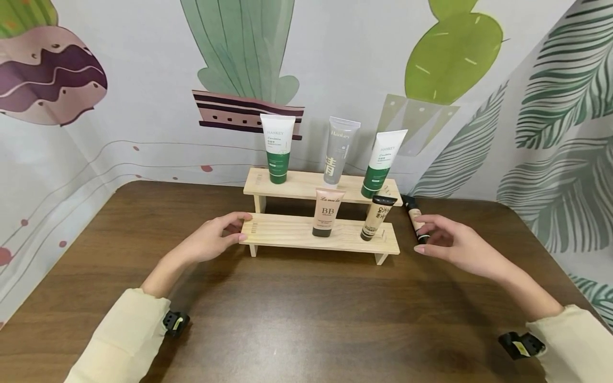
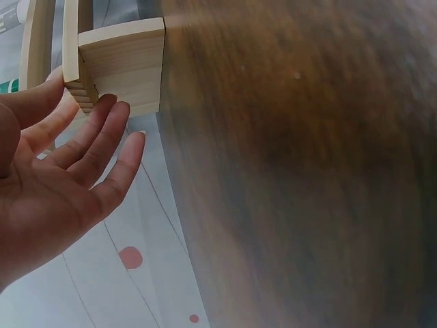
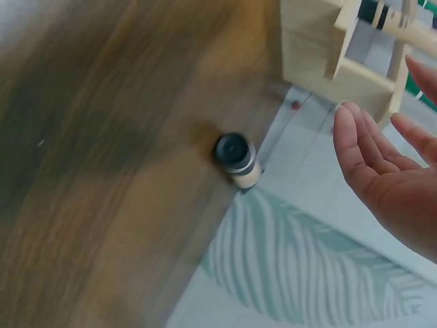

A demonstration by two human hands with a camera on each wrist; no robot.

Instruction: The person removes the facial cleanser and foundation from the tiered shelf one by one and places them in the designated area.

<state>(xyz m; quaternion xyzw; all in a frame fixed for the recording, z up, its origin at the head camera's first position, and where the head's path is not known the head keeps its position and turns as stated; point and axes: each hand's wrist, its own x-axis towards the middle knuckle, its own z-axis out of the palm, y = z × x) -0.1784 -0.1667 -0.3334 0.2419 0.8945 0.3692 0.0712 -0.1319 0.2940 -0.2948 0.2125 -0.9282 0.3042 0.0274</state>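
Pale wood forms the two-tier rack (image 1: 294, 185) between a person's two hands on a brown table (image 1: 287, 314). At the rack's left end, the left hand (image 1: 215, 236) pinches the corner of the lower tier (image 1: 273, 231), the thumb at the front edge and the fingertips at the end of the board. Off the rack's right end, the right hand (image 1: 452, 242) holds nothing, its fingers spread apart and gently bent.

Just beside the rack's right end, a beige tube with a black cap (image 1: 414, 215) lies on the table, cap toward the person. Seen from the head, the right fingers overlap it; the right wrist view shows them apart from it. Its print is too small to read.

On the rack's upper tier, white-and-green tubes at left (image 1: 278, 151) and right (image 1: 383, 165) read "HANKEY", with "Centella" in script below. Between them, a grey tube (image 1: 341, 151) bears "Hankey" above large gold characters. On the rack's lower tier, right of its middle, a pink tube (image 1: 328, 210) reads "La mei la" and "BB" over finer, illegible lines. Near that tier's right end leans a beige tube with dark characters (image 1: 375, 219). Behind the rack hangs a cactus-print backdrop (image 1: 167, 154).
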